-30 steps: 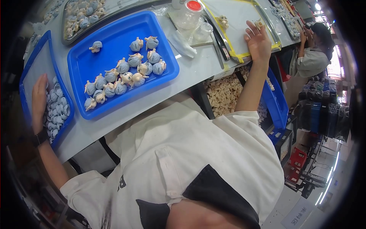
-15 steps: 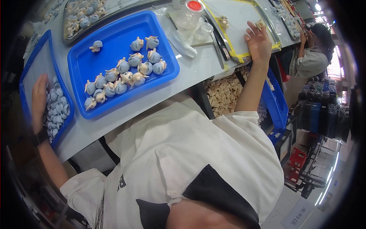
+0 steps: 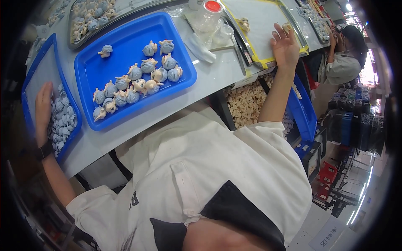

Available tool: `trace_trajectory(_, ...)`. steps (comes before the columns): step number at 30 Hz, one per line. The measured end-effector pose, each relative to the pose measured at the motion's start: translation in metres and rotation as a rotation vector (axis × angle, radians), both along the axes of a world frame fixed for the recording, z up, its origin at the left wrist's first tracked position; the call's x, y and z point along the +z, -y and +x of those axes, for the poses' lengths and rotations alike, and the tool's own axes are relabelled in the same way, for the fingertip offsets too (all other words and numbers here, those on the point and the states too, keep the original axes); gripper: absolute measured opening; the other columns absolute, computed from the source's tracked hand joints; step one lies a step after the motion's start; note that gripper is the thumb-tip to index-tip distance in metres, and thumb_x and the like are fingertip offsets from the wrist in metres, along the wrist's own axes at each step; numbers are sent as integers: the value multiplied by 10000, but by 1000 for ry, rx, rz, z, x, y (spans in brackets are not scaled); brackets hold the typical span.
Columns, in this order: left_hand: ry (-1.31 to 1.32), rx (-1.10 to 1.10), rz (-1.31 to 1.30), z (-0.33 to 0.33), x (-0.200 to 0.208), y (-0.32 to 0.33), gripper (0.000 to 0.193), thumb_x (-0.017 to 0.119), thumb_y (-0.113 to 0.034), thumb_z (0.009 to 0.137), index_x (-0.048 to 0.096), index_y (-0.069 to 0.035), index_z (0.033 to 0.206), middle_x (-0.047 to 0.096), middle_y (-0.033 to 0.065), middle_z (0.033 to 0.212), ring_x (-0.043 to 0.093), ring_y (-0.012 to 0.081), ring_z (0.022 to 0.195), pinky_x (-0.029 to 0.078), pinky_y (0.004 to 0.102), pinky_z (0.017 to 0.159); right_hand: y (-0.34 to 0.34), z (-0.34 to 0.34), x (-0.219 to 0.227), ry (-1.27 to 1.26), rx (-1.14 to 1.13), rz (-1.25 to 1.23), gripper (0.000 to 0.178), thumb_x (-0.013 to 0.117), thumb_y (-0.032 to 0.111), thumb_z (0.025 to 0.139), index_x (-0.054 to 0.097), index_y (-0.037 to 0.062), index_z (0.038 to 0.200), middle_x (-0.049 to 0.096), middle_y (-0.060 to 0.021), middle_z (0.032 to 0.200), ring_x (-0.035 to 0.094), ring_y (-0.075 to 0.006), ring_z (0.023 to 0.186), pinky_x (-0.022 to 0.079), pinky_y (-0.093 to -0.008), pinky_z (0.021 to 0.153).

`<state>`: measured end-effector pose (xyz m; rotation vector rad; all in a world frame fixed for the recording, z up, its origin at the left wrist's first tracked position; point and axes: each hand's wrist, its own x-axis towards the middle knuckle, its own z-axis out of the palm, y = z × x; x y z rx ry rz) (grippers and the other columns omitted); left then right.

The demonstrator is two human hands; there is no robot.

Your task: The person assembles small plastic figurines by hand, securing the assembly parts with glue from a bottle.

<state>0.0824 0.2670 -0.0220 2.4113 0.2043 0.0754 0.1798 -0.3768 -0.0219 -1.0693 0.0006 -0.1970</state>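
Note:
At the far left, my left hand (image 3: 43, 104) lies along a blue-rimmed tray (image 3: 28, 90), its fingers stretched out, beside a heap of grey-blue cup-shaped pieces (image 3: 63, 121). My right hand (image 3: 285, 48) rests palm up, fingers apart, over a white tray edged with yellow tape (image 3: 260, 42). Just past its fingertips is a small cream-coloured piece (image 3: 287, 27); nothing shows in the palm. Another small doll head (image 3: 244, 24) lies farther left on that white surface. Between my hands, a blue tray (image 3: 121, 48) carries several doll heads with grey-blue hair (image 3: 148, 65).
A metal tray of more doll heads (image 3: 90, 19) stands at the back left. A clear jar with a red lid (image 3: 211, 14) and a dark-handled tool (image 3: 242, 44) lie between the trays. Below the table edge sits a bin of cream pieces (image 3: 245, 104). Another person (image 3: 345, 58) works at right.
My right hand's fingers have shifted slightly, and the cream piece by them has turned a little. My left hand looks the same.

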Motion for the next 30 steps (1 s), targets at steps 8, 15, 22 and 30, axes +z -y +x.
trace_trajectory(8,37,17,-16,-1,2,8,322,414,-303,897,497,-2,814,441,15,693,410,107,658,338,229,628,4,-7,-1,88,-137,138,284,327,315,922,498,91,960,567,-145,994,514,-208,799,403,-290,659)
trace_trajectory(15,31,-10,119,-8,1,9,302,419,-288,901,467,-13,786,384,2,675,352,79,651,313,218,604,-14,-42,14,237,-397,-844,219,380,229,918,409,23,986,619,-143,940,553,-171,832,415,-268,740)
trace_trajectory(22,-20,-38,49,-21,17,25,260,440,-246,897,484,-1,821,413,-6,699,358,68,680,315,202,626,-31,-60,12,-71,-132,-1196,265,425,225,901,396,-25,987,614,-161,968,559,-163,846,421,-258,736)
trace_trajectory(30,89,-78,211,-22,18,36,213,483,-206,875,495,-1,821,463,6,711,402,77,681,343,202,632,-25,-56,3,58,-203,-1351,283,407,232,911,390,-38,996,607,-169,995,561,-210,940,418,-270,781)
